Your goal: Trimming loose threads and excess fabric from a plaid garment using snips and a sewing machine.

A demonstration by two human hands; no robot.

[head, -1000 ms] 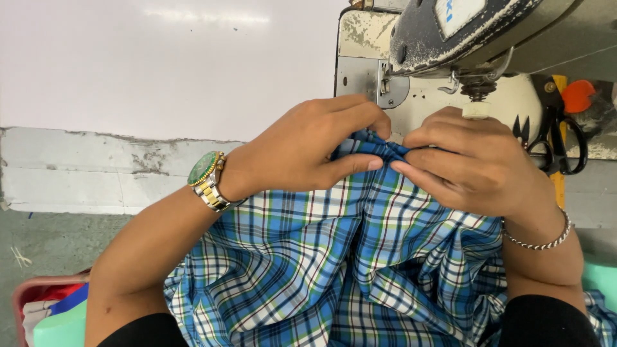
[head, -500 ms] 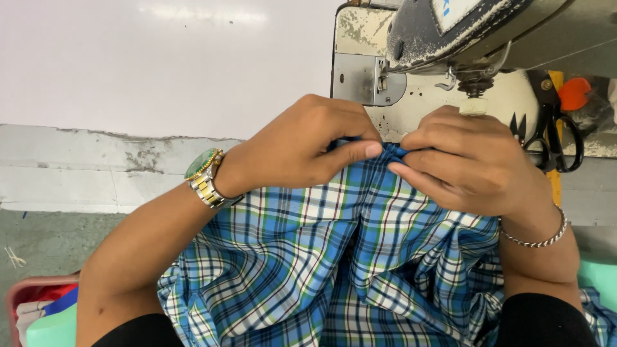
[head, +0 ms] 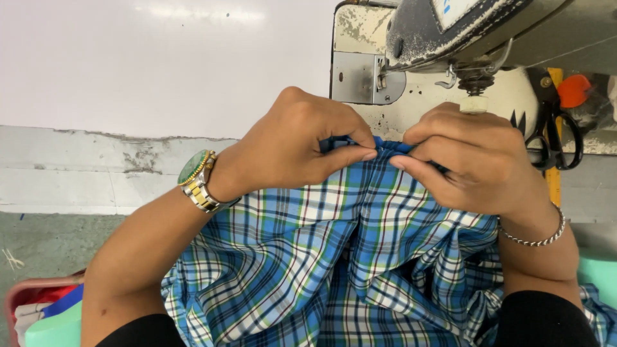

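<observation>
both hands pinch the top edge of a plaid cloth [head: 334,257], left hand [head: 295,148] and right hand [head: 475,160] fingertips nearly meeting, just before a sewing machine [head: 463,38]; scissors [head: 559,135] lie right.

A worn grey sewing machine [head: 475,32] is looming over the white table [head: 128,64] at the top right corner, its metal plate [head: 357,77] lying beneath. Black scissors [head: 556,138] and an orange tool [head: 574,90] are resting at the right edge. A red basket [head: 29,299] of folded cloth [head: 54,311] is sitting at the bottom left corner, on the grey floor [head: 45,241].
</observation>
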